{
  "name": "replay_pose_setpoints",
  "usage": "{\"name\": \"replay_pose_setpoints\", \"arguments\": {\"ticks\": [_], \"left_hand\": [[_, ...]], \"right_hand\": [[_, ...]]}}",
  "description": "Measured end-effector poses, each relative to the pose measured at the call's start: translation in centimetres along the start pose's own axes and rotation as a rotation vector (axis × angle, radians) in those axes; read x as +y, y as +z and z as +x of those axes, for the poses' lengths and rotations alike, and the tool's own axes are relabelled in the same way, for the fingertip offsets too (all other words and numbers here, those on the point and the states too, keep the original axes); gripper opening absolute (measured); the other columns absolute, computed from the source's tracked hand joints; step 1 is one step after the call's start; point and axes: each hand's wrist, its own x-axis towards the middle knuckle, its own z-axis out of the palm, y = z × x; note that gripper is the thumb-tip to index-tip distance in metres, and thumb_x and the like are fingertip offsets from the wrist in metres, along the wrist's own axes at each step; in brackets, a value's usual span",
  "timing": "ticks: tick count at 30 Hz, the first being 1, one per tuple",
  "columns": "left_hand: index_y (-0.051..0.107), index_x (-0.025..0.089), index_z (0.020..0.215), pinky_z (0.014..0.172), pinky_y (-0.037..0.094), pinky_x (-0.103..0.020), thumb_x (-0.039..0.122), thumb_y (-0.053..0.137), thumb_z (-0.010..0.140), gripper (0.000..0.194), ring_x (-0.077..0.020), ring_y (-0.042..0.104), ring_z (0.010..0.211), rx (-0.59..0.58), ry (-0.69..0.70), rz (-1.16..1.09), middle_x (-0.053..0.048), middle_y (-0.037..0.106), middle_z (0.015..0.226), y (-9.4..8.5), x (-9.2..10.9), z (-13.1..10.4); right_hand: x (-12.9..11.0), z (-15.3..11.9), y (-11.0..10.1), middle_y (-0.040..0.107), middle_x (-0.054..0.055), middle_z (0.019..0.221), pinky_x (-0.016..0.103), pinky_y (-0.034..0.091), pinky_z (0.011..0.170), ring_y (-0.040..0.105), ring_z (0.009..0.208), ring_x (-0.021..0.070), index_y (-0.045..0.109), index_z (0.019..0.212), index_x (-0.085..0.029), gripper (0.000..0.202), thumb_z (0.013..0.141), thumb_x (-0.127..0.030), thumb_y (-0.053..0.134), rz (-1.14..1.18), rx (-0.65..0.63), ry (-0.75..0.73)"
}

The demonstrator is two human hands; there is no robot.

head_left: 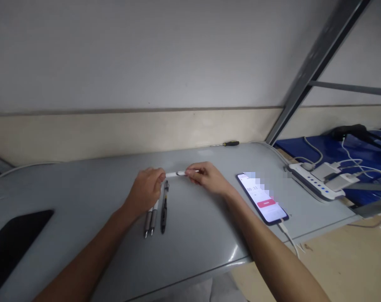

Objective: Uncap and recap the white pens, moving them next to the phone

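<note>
A white pen [174, 174] is stretched level between my two hands, just above or on the grey tabletop. My left hand [148, 188] is closed around its left end. With thumb and fingers pinched, my right hand [206, 176] grips the right end. Below my left hand lie two white pens with grey grips [151, 220], their upper parts covered by that hand. Beside them, to the right, a dark clear-barrelled pen [164, 209] lies lengthwise, its tip end toward me.
On the right lies a phone [262, 199] showing a timer, with a cable plugged in. Beyond it stands a power strip [316, 182] with chargers. A screwdriver [231, 143] rests along the wall. A black flat object [17, 243] occupies the left. The table [196, 243] ends at a front edge.
</note>
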Motion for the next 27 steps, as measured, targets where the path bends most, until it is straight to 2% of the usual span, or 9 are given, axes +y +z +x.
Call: {"name": "replay_pose_setpoints", "arguments": {"ticks": [3, 6, 10, 14, 19, 21, 23, 24, 27], "left_hand": [[0.046, 0.022, 0.072, 0.067, 0.04, -0.033, 0.023, 0.03, 0.092, 0.026, -0.0192, 0.053, 0.068, -0.031, -0.024, -0.109, -0.002, 0.056, 0.069, 0.5, -0.5, 0.0], [0.05, 0.021, 0.077, 0.07, 0.04, -0.034, 0.026, 0.029, 0.095, 0.028, -0.0201, 0.055, 0.072, -0.011, -0.017, -0.093, -0.003, 0.058, 0.074, 0.8, -0.3, 0.0], [0.054, 0.021, 0.086, 0.075, 0.039, -0.036, 0.029, 0.028, 0.099, 0.03, -0.0214, 0.056, 0.079, -0.042, 0.019, -0.032, -0.003, 0.061, 0.079, 1.0, 0.8, -0.4], [0.054, 0.019, 0.102, 0.083, 0.037, -0.039, 0.033, 0.035, 0.099, 0.024, -0.0235, 0.058, 0.092, -0.086, 0.054, -0.064, -0.005, 0.065, 0.094, 1.3, 1.6, -0.7], [0.055, 0.02, 0.102, 0.081, 0.034, -0.037, 0.029, 0.034, 0.101, 0.023, -0.0221, 0.057, 0.09, -0.068, 0.094, -0.068, -0.004, 0.066, 0.093, 1.3, 1.6, -0.7], [0.057, 0.02, 0.095, 0.079, 0.032, -0.037, 0.03, 0.033, 0.101, 0.026, -0.0217, 0.055, 0.086, -0.07, 0.107, -0.038, -0.003, 0.065, 0.085, 1.3, 1.6, -0.7], [0.057, 0.02, 0.092, 0.077, 0.032, -0.036, 0.029, 0.031, 0.102, 0.03, -0.0218, 0.054, 0.085, -0.075, 0.109, -0.017, -0.003, 0.064, 0.082, 1.3, 1.6, -0.7], [0.058, 0.02, 0.091, 0.077, 0.032, -0.036, 0.029, 0.03, 0.102, 0.031, -0.0219, 0.053, 0.085, -0.078, 0.107, -0.013, -0.004, 0.064, 0.082, 1.3, 1.7, -0.7], [0.058, 0.019, 0.093, 0.076, 0.032, -0.036, 0.027, 0.029, 0.102, 0.031, -0.0219, 0.054, 0.085, -0.075, 0.107, -0.025, -0.004, 0.064, 0.084, 1.6, 1.7, -0.7]], "right_hand": [[0.5, -0.2, 0.3, 0.061, 0.0, 0.069, 0.025, 0.035, 0.06, 0.046, 0.06, 0.0123, 0.072, 0.086, -0.021, 0.02, 0.088, -0.036, 0.059, -0.173, 0.106, -0.095], [1.1, -0.5, 0.3, 0.067, 0.002, 0.081, 0.026, 0.038, 0.063, 0.05, 0.063, 0.0134, 0.072, 0.104, -0.023, 0.024, 0.085, -0.035, 0.064, -0.214, 0.154, -0.073], [1.4, -0.8, -0.3, 0.062, 0.0, 0.066, 0.026, 0.037, 0.061, 0.05, 0.06, 0.0133, 0.072, 0.082, -0.02, 0.029, 0.091, -0.039, 0.054, -0.247, 0.12, -0.033], [1.4, -1.0, -1.0, 0.068, 0.003, 0.092, 0.025, 0.041, 0.068, 0.059, 0.081, 0.0158, 0.07, 0.094, -0.02, 0.017, 0.082, -0.031, 0.066, -0.201, 0.176, -0.088], [1.1, -1.7, -0.9, 0.055, -0.002, 0.058, 0.025, 0.035, 0.058, 0.048, 0.057, 0.0116, 0.067, 0.07, -0.017, 0.035, 0.092, -0.039, 0.053, -0.298, 0.148, 0.0], [1.1, -1.8, -0.7, 0.061, 0.0, 0.066, 0.025, 0.036, 0.06, 0.052, 0.062, 0.0123, 0.069, 0.073, -0.016, 0.028, 0.09, -0.035, 0.057, -0.309, 0.161, -0.031], [1.2, -1.9, -0.5, 0.068, 0.003, 0.086, 0.025, 0.041, 0.065, 0.059, 0.076, 0.0147, 0.071, 0.089, -0.017, 0.015, 0.084, -0.031, 0.065, -0.287, 0.201, -0.077], [1.2, -1.9, -0.5, 0.069, 0.004, 0.092, 0.025, 0.042, 0.067, 0.061, 0.081, 0.0157, 0.071, 0.095, -0.018, 0.018, 0.082, -0.03, 0.067, -0.281, 0.21, -0.085], [1.3, -1.8, -0.5, 0.07, 0.003, 0.081, 0.026, 0.042, 0.067, 0.061, 0.074, 0.0151, 0.072, 0.092, -0.017, 0.02, 0.088, -0.033, 0.061, -0.352, 0.164, -0.049]]}}
